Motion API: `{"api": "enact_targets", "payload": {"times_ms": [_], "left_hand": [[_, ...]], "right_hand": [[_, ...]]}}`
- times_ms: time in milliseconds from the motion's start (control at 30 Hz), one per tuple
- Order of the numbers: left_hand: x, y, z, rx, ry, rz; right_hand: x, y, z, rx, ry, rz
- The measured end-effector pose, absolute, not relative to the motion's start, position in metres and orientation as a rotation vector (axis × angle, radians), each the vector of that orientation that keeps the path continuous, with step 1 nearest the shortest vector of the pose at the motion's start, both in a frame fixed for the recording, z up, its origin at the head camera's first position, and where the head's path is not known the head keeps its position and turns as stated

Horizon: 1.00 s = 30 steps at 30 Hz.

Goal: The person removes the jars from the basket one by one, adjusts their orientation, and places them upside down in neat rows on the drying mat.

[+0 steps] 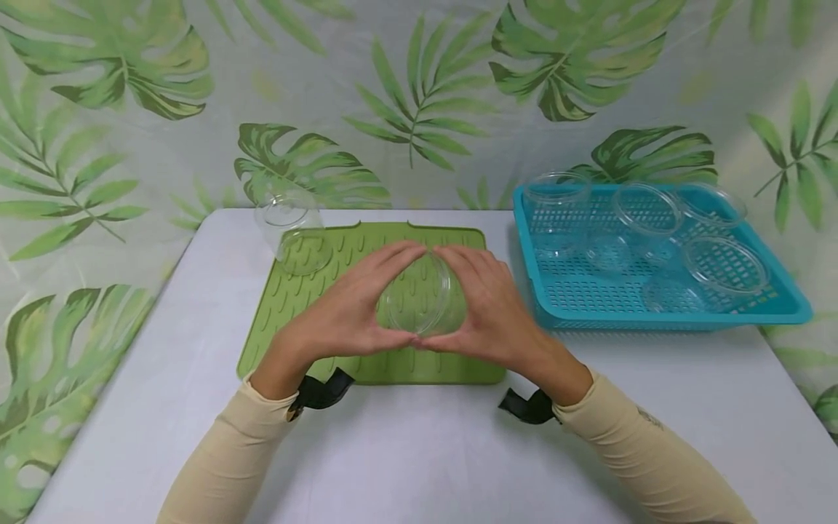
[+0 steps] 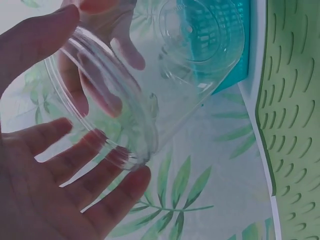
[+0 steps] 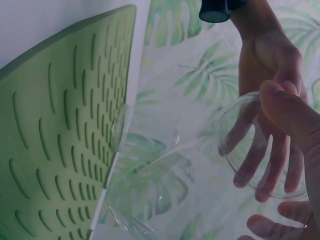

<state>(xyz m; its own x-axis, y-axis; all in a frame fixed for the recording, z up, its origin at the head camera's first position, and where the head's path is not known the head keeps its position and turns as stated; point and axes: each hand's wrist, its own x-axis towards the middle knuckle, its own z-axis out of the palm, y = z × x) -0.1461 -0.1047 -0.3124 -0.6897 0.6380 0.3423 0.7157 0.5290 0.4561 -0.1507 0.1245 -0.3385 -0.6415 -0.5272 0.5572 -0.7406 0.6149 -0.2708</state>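
Between both hands is a clear see-through jar (image 1: 419, 302), held over the green ridged mat (image 1: 419, 371). The left hand (image 1: 353, 309) curves round one side of its rim, thumb on the near side and fingers on the far side. Opposite it, the right hand (image 1: 494, 309) grips the other side in the same way, the two sets of fingertips nearly meeting. In the left wrist view the jar's thick ringed rim (image 2: 107, 95) lies against the fingers, and its body (image 2: 200, 75) reaches away from them. The right wrist view shows the left fingers through the clear wall.
A second clear jar (image 1: 304, 251) stands at the mat's back left corner, its wider ring low on the mat. To the right, a blue perforated basket (image 1: 668, 319) holds several clear jars with wide rims. A leaf-print cloth (image 1: 419, 94) hangs behind the white table (image 1: 419, 451).
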Motion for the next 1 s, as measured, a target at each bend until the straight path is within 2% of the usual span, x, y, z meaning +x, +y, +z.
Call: {"api": "enact_targets", "payload": {"times_ms": [667,1000], "left_hand": [[-0.134,-0.115,-0.304,-1.248,-2.449,-0.864],[-0.134,-0.117,-0.305,-1.267,-2.424,-1.052]], "right_hand": [[-0.134,0.145,-0.347,1.032,-2.526,0.81],[-0.131,0.156,-0.346,1.06,-2.432,0.907]]}}
